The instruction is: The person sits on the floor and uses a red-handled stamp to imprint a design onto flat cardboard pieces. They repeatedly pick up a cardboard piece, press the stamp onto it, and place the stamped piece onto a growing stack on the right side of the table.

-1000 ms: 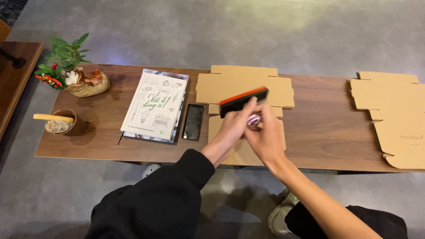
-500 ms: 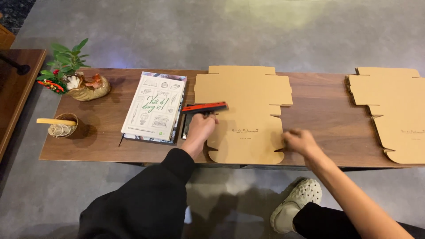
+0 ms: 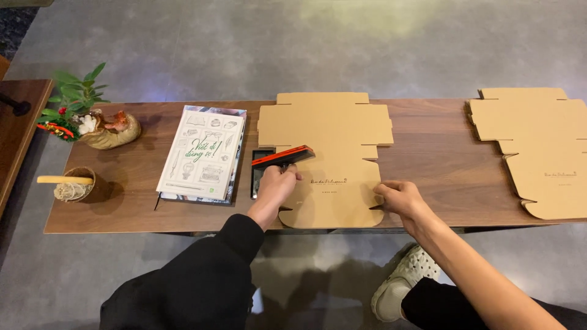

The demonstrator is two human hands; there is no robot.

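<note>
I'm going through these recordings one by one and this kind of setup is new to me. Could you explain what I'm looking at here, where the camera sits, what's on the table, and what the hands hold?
There is no machine here: a person works with two bare hands, and one camera worn on the head looks down at them. The left hand grips a stamp with a red and black top at the left edge of a flat, unfolded cardboard box. The right hand presses on that cardboard's right edge. On the wooden table also lie an illustrated book, a dark tray beside it, a small plant ornament, a little cup and a second flat cardboard.
</note>
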